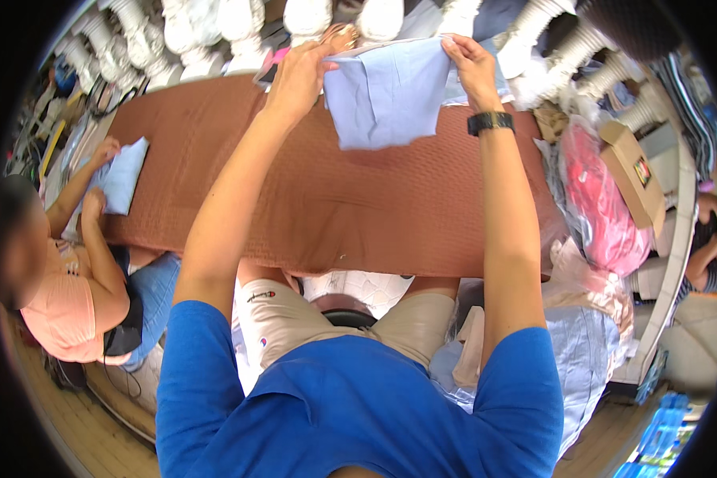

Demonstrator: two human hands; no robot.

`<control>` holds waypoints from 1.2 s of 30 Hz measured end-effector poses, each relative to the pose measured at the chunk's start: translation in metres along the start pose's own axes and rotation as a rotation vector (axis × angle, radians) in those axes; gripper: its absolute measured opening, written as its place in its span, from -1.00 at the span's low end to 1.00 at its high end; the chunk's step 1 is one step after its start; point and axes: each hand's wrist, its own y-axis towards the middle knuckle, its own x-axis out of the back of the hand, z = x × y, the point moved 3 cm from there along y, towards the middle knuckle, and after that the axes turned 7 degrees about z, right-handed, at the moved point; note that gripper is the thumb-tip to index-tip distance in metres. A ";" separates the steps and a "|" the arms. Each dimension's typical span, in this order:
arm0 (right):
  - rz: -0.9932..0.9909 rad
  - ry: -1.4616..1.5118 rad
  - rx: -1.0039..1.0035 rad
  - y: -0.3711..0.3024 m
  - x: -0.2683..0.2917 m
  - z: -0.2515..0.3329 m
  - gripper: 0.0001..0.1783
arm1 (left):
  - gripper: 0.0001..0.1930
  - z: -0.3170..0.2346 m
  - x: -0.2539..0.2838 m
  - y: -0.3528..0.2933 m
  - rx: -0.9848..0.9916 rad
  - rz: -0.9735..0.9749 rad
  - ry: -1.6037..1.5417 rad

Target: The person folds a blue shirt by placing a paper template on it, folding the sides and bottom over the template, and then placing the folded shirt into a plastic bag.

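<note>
A folded light blue garment (pixel 390 99) hangs between my two hands above the far part of the brown-covered table (pixel 334 199). My left hand (pixel 299 76) pinches its upper left corner. At the upper right corner, my right hand (pixel 472 68) grips the cloth between thumb and fingers; a dark watch (pixel 491 122) is on that wrist. The garment's lower edge hangs loose over the tabletop. Both my arms are stretched forward. What kind of garment it is I cannot tell.
White balusters (pixel 247 32) line the table's far edge. To the left, a person (pixel 76 295) handles folded light blue cloth (pixel 126 177). On the right lie a red bagged item (pixel 593 191), an open cardboard box (pixel 633 171) and piled light blue cloth (pixel 585 354).
</note>
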 end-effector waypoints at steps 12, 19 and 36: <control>0.425 -0.600 0.196 -0.271 0.016 -0.060 -0.88 | -0.74 -0.018 -0.090 -0.187 -0.095 0.308 -0.076; 0.356 -0.547 -0.028 -0.280 -0.001 -0.048 -0.77 | -0.75 -0.007 -0.084 -0.215 0.246 0.294 -0.333; 0.768 -0.276 -0.706 -0.241 0.050 -0.107 -0.18 | -0.55 -0.070 -0.141 -0.128 -0.175 0.482 -0.275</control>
